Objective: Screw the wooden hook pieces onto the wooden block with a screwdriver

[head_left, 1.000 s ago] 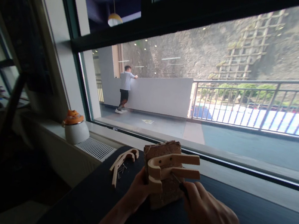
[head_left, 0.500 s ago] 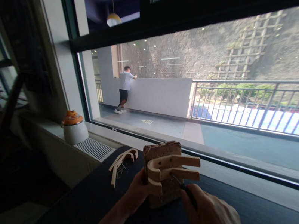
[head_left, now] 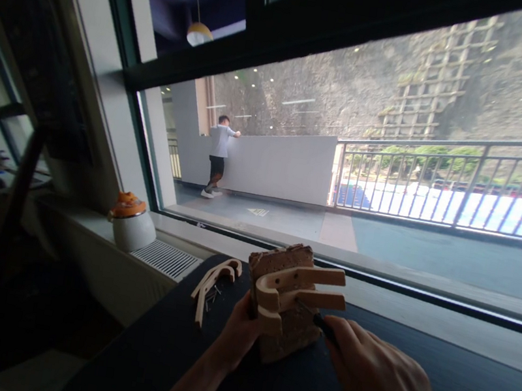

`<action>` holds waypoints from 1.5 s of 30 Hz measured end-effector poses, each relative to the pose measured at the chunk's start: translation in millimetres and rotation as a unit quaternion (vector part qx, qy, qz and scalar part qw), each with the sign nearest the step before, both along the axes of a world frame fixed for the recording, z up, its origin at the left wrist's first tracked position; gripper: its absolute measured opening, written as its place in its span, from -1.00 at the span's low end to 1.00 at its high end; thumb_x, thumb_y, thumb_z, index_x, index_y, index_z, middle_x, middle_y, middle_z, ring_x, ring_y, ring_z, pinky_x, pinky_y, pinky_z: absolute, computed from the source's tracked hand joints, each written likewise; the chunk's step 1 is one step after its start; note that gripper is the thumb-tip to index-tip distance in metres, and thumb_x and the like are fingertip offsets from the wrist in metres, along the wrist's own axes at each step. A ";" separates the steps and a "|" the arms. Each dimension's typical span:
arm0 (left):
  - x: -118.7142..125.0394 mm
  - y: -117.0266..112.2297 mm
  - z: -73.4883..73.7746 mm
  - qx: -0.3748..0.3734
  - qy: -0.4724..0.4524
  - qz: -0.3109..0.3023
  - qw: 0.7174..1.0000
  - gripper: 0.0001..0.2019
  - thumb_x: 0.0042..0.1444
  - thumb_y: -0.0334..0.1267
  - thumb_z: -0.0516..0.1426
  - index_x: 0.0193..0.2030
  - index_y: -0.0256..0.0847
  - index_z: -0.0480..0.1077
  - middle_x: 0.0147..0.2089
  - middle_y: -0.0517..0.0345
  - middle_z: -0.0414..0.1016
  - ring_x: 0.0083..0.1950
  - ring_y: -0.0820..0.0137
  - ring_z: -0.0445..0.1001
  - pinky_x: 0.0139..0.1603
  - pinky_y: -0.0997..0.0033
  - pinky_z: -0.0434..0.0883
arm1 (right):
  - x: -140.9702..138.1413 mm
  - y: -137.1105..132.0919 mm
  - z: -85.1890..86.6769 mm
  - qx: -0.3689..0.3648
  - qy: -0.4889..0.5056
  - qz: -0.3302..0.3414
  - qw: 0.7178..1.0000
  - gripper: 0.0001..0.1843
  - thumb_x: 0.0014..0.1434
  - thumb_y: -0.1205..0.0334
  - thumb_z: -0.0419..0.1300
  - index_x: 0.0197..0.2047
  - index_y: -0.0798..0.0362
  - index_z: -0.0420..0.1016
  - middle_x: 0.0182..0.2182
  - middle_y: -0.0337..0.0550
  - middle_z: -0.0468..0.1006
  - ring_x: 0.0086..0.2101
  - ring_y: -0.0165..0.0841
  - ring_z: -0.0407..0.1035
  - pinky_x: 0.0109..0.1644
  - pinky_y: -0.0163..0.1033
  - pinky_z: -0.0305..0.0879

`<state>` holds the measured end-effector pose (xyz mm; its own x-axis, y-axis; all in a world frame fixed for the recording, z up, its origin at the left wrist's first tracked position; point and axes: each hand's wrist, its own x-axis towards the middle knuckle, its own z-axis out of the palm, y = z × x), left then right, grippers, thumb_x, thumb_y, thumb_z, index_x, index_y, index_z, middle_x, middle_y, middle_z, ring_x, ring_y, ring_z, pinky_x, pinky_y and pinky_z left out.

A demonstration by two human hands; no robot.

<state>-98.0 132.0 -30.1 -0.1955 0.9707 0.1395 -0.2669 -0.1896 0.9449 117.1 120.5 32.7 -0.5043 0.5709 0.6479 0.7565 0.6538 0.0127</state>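
My left hand [head_left: 241, 326] is closed around the left edge of a rough brown wooden block [head_left: 290, 342], holding it tilted above the dark table. Against the block's face lie pale curved wooden hooks [head_left: 269, 296] with small drilled holes and two straight arms pointing right. My right hand [head_left: 363, 364] grips the black handle of a screwdriver [head_left: 325, 328]. Its thin metal shaft reaches the lower arm of the hook piece; the tip's exact contact is hard to see. Left of the block, more curved wooden pieces [head_left: 202, 295] rest beside several small screws [head_left: 212, 295].
The dark tabletop [head_left: 413, 358] stands against a window sill. To the left, a white jar with an orange top [head_left: 133, 228] sits by a vent grille [head_left: 165, 260]. Beyond the glass, a person [head_left: 218, 156] stands at a low wall, with a metal railing [head_left: 407, 179] farther right.
The block and hook piece have shifted slightly left in view. My right hand has turned a little on the screwdriver, and less of the handle shows.
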 end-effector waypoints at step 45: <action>-1.5 1.1 -2.9 0.005 0.008 0.017 1.000 -0.52 -0.22 -0.43 0.36 -0.07 -0.20 0.47 -0.19 0.12 0.58 -0.08 0.27 0.50 -0.15 0.47 0.43 | -4.9 2.6 -13.4 -0.073 0.024 -0.037 0.996 -0.70 0.15 0.31 0.06 -0.03 -0.11 0.26 -0.35 -0.34 0.56 -0.46 -0.35 0.48 -0.50 -0.27 0.13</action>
<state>-99.5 133.1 -33.0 -0.2258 0.9623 0.1519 -0.2452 -0.2070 0.9471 112.3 123.1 19.3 -0.4281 0.6954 0.5773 0.7996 0.5891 -0.1167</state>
